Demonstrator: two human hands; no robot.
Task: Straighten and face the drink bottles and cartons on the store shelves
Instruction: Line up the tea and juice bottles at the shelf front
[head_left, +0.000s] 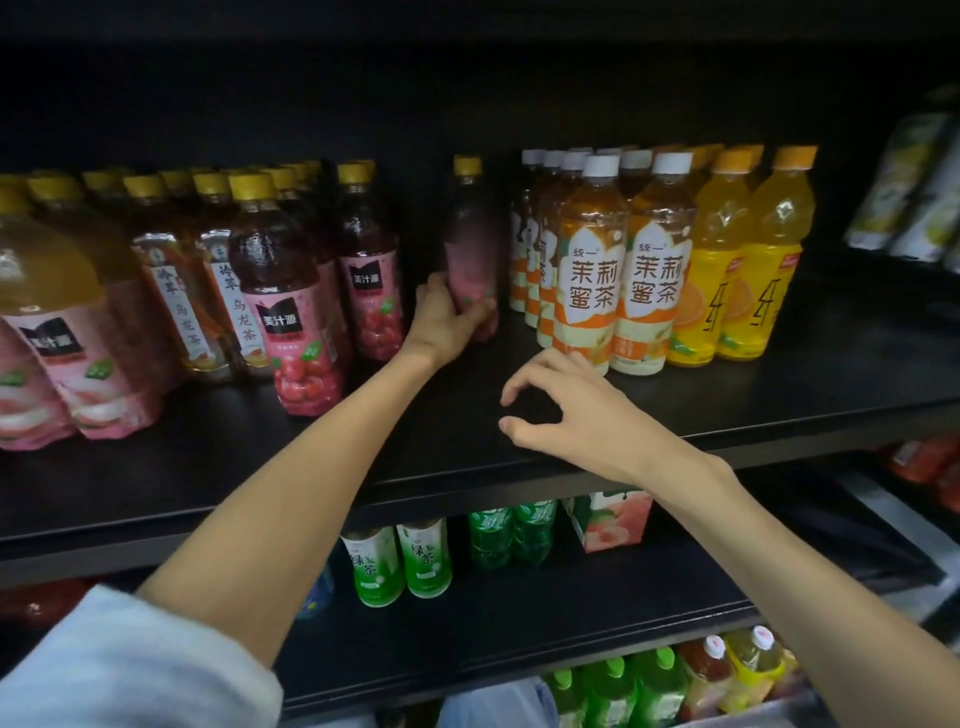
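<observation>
The left hand (447, 317) holds a narrow grip around the lower label of a pink-labelled juice bottle (471, 249), fingers wrapped across the front and thumb behind. The bottle stands upright, deep on the upper shelf (779, 384), in the gap between the cherry juice bottles (370, 270) on its left and the jasmine honey tea bottles (592, 270) on its right. Its image is blurred, so label orientation cannot be confirmed.

The right hand (566, 410) hovers over the front part of the shelf, fingers loosely curled and holding nothing.

Hazards from this position:
- The hold sits low on a tall bottle. A quick pull forward would likely tip the capped end backward or sideways.
- The jasmine tea row stands just beside the held bottle. A sideways drift would probably knock the rear bottles out of line.
- The left forearm passes close to the front cherry juice bottle (298, 306). An elbow swing could push it off its facing.
- The free hand is not positioned to steady either neighbouring row.
</observation>
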